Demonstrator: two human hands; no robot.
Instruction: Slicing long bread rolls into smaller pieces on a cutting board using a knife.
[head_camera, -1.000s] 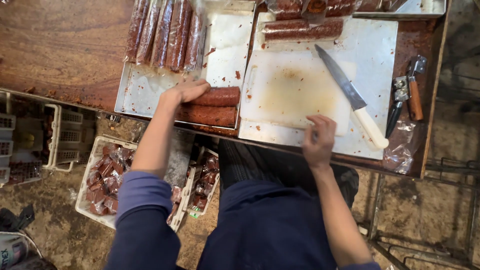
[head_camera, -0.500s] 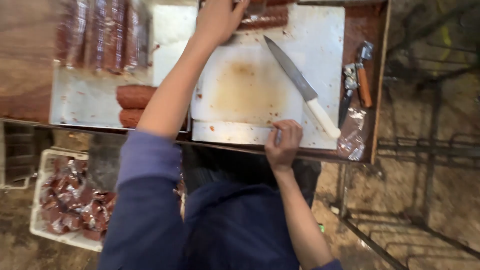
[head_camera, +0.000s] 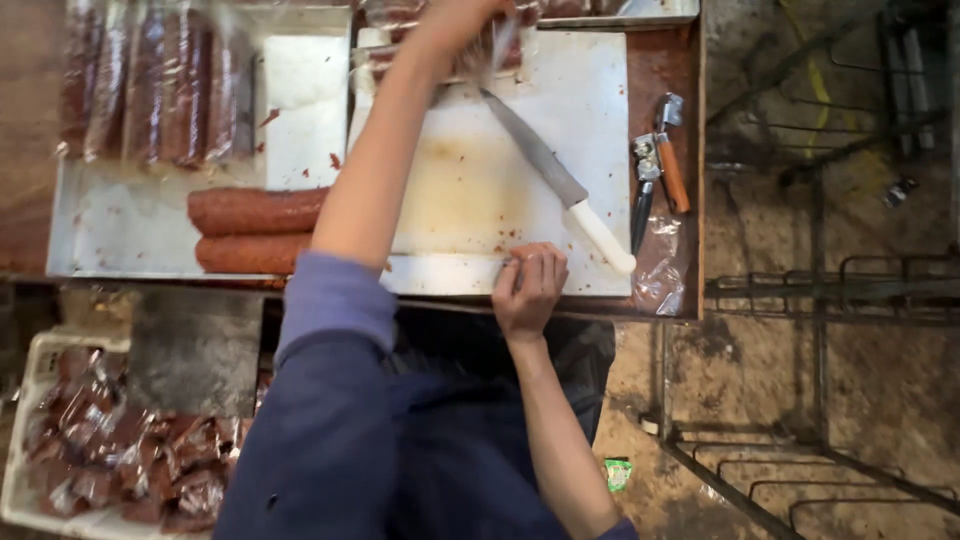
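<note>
While the left hand (head_camera: 455, 25) reaches to the far edge of the white cutting board (head_camera: 470, 190) and closes on a plastic-wrapped sausage (head_camera: 490, 50), the right hand (head_camera: 530, 285) rests curled, empty, on the near edge. Fetching seems underway; the knife (head_camera: 555, 185) waits alongside.

left hand (head_camera: 462, 22) grips wrapped sausage (head_camera: 490, 48) | right hand (head_camera: 530, 288) on cutting board (head_camera: 480, 190)

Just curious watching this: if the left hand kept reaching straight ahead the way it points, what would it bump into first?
The left hand is already at the wrapped sausages along the cutting board's far edge; those come first, though motion blur hides contact.
</note>
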